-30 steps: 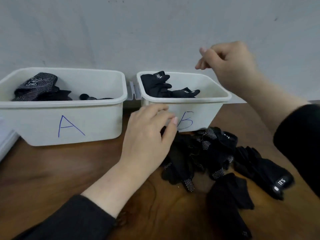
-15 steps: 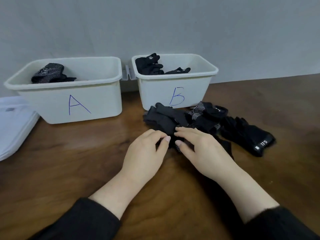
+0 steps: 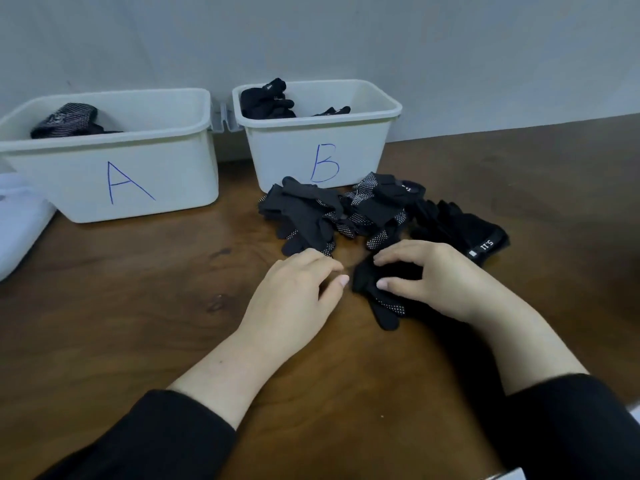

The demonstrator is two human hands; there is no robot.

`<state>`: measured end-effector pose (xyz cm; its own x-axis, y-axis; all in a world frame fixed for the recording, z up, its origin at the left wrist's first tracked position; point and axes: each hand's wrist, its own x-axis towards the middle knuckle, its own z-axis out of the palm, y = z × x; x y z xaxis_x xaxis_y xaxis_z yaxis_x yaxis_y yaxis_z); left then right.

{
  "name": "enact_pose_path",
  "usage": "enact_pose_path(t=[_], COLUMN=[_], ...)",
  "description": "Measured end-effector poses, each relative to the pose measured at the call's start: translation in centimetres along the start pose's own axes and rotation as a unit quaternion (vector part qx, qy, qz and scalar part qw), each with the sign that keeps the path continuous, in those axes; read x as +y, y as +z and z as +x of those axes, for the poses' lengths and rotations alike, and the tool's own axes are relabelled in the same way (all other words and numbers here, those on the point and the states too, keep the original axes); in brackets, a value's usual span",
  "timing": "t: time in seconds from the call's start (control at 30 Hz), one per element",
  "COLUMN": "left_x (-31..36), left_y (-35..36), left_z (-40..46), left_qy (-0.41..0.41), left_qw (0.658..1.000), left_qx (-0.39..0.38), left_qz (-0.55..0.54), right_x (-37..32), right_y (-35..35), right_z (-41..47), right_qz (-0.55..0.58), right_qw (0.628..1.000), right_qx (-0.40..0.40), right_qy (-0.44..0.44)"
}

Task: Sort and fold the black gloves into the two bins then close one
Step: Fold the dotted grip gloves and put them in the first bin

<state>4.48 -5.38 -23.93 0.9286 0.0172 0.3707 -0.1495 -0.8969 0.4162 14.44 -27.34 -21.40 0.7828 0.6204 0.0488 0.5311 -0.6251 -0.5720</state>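
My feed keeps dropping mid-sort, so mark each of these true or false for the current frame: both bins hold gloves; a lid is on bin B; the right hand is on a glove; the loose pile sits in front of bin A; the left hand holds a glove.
1. Both bins hold gloves. True: bin A and bin B each show dark gloves inside.
2. A lid is on bin B. False: it stands open.
3. The right hand is on a glove. True: it grips a dotted glove.
4. The loose pile sits before bin A. False: before bin B.
5. The left hand holds a glove. False: it holds nothing.
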Motion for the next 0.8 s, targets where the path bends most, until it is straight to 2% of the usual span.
enact_pose_path(t=[0.1,0.23,0.4,0.47,0.53,0.57,0.63,0.73,0.8], left_x=[1.0,2.0,2.1,2.2,2.4,2.5,2.3,1.8,1.7], left_y=[0.5,1.1,1.8,1.9,1.6,1.4,0.9,-0.1,-1.0], left_z=[-0.2,-0.2,0.6,1.0,1.4,1.5,1.6,1.4,1.4], left_qy=[0.041,0.067,0.042,0.022,-0.020,-0.055,-0.128,-0.206,-0.249], left_qw=[0.998,0.994,0.998,0.999,0.992,0.981,0.937,0.846,0.788], left_qx=[-0.042,-0.086,-0.047,-0.007,0.025,0.029,0.038,0.050,0.056], left_qz=[-0.001,0.026,0.015,-0.031,-0.121,-0.181,-0.322,-0.488,-0.560], right_x=[0.4,0.0,-0.3,-0.7,-1.1,-1.3,-1.5,-1.5,-1.8], right_y=[-0.7,0.0,0.5,0.4,0.3,0.2,-0.1,0.4,1.1], right_z=[-0.4,0.0,0.0,0.0,-0.2,-0.3,-0.5,-0.6,-0.4], right_qz=[0.021,-0.003,0.059,0.097,0.127,0.155,0.227,0.267,0.269], right_qw=[0.998,0.999,0.998,0.995,0.990,0.984,0.967,0.961,0.963], right_qx=[-0.066,-0.027,0.018,0.032,0.061,0.085,0.117,0.071,0.022], right_qy=[-0.003,-0.039,-0.017,-0.004,-0.007,-0.012,-0.022,-0.024,-0.025])
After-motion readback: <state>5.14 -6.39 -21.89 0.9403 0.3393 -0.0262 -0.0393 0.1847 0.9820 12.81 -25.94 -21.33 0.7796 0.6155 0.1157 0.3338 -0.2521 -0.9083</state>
